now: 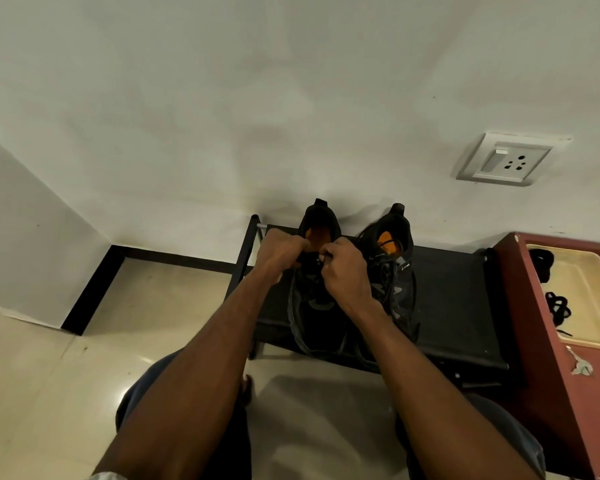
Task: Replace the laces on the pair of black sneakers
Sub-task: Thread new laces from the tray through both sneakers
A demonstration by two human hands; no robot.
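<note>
Two black sneakers with orange insoles stand side by side on a low black rack (458, 299), heels toward the wall. My left hand (280, 252) and my right hand (345, 271) meet over the tongue of the left sneaker (317, 317), fingers pinched on its black lace near the top eyelets. The lace itself is mostly hidden by my fingers. The right sneaker (395, 258) stands untouched with loose black laces across its tongue.
A dark red cabinet (561, 375) stands to the right, and on it is a cream tray (589, 299) with coiled black laces (557, 308). A wall socket (510, 161) is above. Beige tiled floor lies left of the rack. My knees are at the bottom.
</note>
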